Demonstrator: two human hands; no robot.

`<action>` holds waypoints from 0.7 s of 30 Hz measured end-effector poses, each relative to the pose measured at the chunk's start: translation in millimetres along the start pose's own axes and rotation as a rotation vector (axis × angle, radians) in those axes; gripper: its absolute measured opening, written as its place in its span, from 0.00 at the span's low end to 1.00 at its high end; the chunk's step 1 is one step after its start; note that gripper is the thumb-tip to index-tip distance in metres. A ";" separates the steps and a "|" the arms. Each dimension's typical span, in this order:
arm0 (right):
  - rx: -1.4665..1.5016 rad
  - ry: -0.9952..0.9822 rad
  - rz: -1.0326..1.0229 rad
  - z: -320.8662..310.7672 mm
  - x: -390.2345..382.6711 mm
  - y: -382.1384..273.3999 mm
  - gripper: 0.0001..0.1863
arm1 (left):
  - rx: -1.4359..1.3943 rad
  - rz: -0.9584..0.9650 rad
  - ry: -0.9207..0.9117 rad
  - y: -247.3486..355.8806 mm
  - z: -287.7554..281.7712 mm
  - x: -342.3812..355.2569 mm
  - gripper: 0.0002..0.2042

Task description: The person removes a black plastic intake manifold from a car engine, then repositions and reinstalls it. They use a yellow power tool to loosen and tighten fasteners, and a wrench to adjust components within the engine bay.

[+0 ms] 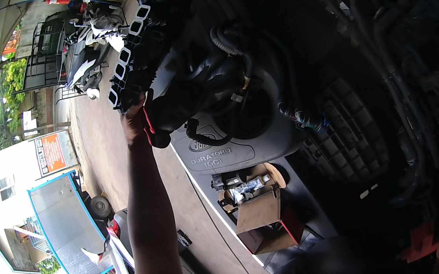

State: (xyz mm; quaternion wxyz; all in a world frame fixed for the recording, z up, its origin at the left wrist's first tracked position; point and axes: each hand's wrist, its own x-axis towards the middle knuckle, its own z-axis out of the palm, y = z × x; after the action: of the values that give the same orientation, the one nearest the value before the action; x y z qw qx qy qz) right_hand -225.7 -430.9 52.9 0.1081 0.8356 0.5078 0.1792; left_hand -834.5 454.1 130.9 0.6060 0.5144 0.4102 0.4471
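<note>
My left arm reaches up from the lower edge, and my left hand (135, 119) is closed around the end of a black intake manifold (150, 61). Several oval ports with pale rims run in a slanting row along its outer edge. A red strip (148, 120) shows beside my fingers. The manifold's dark body and hoses hang over a grey engine cover (217, 158) with raised lettering. Deep shadow hides where the manifold ends and the parts behind it begin. My right hand cannot be seen; a dark, blurred shape at the lower edge is too dim to tell.
Below the engine cover stands an opened cardboard box (259, 212) beside small metal parts and a plastic bag. Dark hoses and wiring (389, 66) fill the right side. Motorcycles (90, 54), a blue-framed trailer (67, 222) and a building stand outside on the left.
</note>
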 end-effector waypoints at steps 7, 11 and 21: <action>0.025 0.022 -0.039 -0.6 5.3 0.4 0.37 | -0.084 0.020 -0.025 4.3 12.2 -10.2 0.24; -0.002 -0.041 0.017 -0.4 3.8 -1.2 0.40 | -0.010 0.133 0.013 12.7 27.5 -9.1 0.27; -0.005 -0.023 -0.021 2.0 -2.9 1.0 0.40 | 0.122 0.166 0.041 28.9 44.6 -10.3 0.28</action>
State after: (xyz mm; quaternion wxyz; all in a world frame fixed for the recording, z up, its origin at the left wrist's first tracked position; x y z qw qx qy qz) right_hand -225.3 -433.9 50.8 0.1180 0.8319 0.5150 0.1695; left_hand -798.0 434.8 165.9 0.5258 0.5731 0.4051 0.4805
